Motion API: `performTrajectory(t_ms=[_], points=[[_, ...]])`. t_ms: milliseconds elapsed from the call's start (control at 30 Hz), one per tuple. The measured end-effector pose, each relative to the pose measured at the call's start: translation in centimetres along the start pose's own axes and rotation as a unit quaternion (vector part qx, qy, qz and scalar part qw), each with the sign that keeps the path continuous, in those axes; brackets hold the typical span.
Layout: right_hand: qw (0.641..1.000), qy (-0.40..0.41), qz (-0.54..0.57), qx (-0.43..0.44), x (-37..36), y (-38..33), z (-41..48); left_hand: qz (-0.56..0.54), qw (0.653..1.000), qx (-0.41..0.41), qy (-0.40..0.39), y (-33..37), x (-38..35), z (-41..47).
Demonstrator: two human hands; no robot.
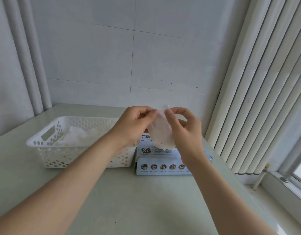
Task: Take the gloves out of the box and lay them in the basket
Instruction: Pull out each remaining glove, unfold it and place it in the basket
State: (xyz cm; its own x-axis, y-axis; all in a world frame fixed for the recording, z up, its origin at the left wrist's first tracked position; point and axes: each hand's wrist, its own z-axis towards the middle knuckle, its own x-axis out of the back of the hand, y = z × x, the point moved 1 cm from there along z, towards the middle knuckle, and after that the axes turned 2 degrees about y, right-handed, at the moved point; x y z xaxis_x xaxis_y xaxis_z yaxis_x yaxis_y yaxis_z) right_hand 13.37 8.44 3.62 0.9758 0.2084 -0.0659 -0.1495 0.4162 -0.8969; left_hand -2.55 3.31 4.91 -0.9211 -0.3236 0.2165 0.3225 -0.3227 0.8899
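Table (129, 197) lies under everything. Basket (49, 155) sits down-left of the grip, white gloves (75, 136) inside. Box (163, 167) is directly below the grip, touching the basket's right side. Left hand (134, 126) and right hand (185, 131) both pinch one glove's (161, 133) top edge; it hangs between them above the box.

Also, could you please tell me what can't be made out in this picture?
- Head view: box opening, hidden by the glove and right hand.
- Head view: white heap in the basket, count blurred, partly behind the left forearm.
- Head view: box's small print, too small.
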Motion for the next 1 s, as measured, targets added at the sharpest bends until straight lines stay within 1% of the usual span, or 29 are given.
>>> performTrajectory(t_ms=[167,267,367,433,533,667,733,800,900,933,1000], points=[[0.998,-0.001,-0.059,0.006,0.0,0.8,0.3,0.0,0.998,0.025,0.053,0.3,0.5,0.4],[0.996,0.0,-0.082,0.029,-0.1,1.1,0.3,0.016,0.997,0.04,0.06,0.2,0.5,0.4],[0.995,-0.022,-0.077,0.057,-0.1,1.1,0.3,0.03,0.998,0.016,0.044,0.2,0.4,0.1],[0.994,-0.036,-0.079,0.07,-0.2,1.1,0.3,0.047,0.997,-0.011,0.061,0.1,0.5,0.1],[0.992,-0.037,-0.109,0.054,-0.3,1.2,0.4,0.078,0.991,-0.031,0.107,-0.1,0.7,0.4],[0.983,-0.053,-0.178,0.006,-0.1,1.3,0.5,0.086,0.985,-0.044,0.141,0.1,1.0,0.7],[0.981,-0.037,-0.189,-0.003,0.1,1.2,0.6,0.09,0.983,-0.05,0.155,0.1,1.2,0.7],[0.992,-0.015,-0.12,-0.02,0.3,0.7,0.7,0.091,0.98,-0.056,0.165,0.1,1.3,0.8],[0.998,-0.02,0.038,-0.055,0.4,-0.2,0.7,0.078,0.982,-0.064,0.159,0.2,1.3,0.8],[0.995,-0.027,0.069,-0.063,0.3,-0.5,0.6,0.068,0.984,-0.066,0.151,0.3,1.2,0.8],[0.993,-0.035,0.093,-0.071,0.4,-1.0,0.5,0.047,0.987,-0.058,0.139,0.5,1.0,0.7]])
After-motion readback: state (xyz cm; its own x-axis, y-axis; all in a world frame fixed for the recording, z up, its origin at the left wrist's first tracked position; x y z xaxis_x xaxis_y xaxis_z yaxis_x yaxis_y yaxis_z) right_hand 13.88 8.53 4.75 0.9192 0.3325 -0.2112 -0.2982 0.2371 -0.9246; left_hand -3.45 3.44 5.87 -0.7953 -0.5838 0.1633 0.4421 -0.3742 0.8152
